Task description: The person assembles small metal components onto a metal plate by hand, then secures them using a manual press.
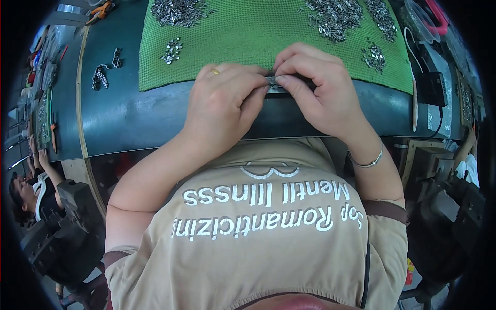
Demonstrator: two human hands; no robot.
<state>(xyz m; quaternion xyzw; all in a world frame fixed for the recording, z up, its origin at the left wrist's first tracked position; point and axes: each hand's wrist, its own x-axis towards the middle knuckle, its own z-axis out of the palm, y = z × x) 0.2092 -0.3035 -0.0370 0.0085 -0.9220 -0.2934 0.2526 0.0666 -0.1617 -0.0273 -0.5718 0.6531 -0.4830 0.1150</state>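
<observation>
Head view: left hand (225,101) and right hand (318,88) pinch a small metal strip (276,85) together, just below the green mat (258,36); steady fingertip pressure seems wise.

Green woven mat (268,36) strewn with silvery metal pieces (333,18), dark teal bench top (129,116), tan shirt (268,243) with white lettering, gold ring (214,72), silver bracelet (366,163)

A mat (268,41) lies on the bench (129,119), with heaps of small metal parts (333,18) on its far side. Both hands, the left hand (225,103) and right hand (320,88), meet at the mat's near edge, pinching a narrow metal strip (274,82) between them. Left of the mat, short chain pieces (101,76) lie on the bench; to its right sits a small box with a cable (431,88)
</observation>
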